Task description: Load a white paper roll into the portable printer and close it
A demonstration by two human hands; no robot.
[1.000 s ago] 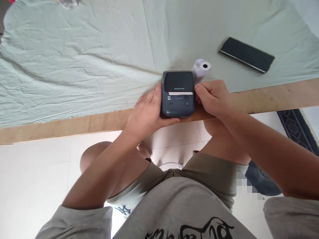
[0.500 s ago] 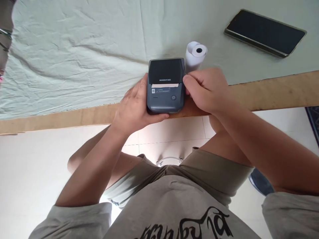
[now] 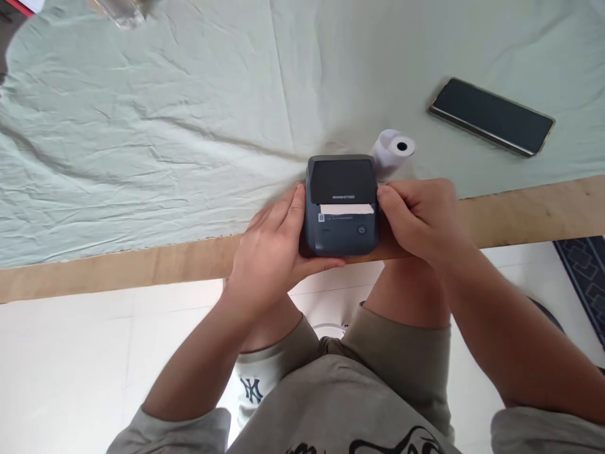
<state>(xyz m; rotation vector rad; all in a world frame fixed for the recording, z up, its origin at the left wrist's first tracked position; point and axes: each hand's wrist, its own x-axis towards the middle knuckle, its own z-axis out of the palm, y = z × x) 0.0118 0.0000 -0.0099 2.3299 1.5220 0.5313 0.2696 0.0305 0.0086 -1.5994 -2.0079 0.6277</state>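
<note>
At tabletop (image 3: 191,256) edge: printer (image 3: 343,221) between both hands | left grip (image 3: 271,243) bracing it, right (image 3: 418,211) pinched at side | careless nudge could topple paper roll (image 3: 394,151)

printer (image 3: 343,236): underside hidden, fine print by the icon too small to read
right hand (image 3: 420,211): curled fingertips hidden, can't tell what they pinch, if anything
paper roll (image 3: 388,157): lower end partly hidden
clear object (image 3: 125,14): cut by top edge, can't ID
shirt print (image 3: 401,444): cut by bottom edge
patterned mat (image 3: 583,268): runs out of frame right
</note>
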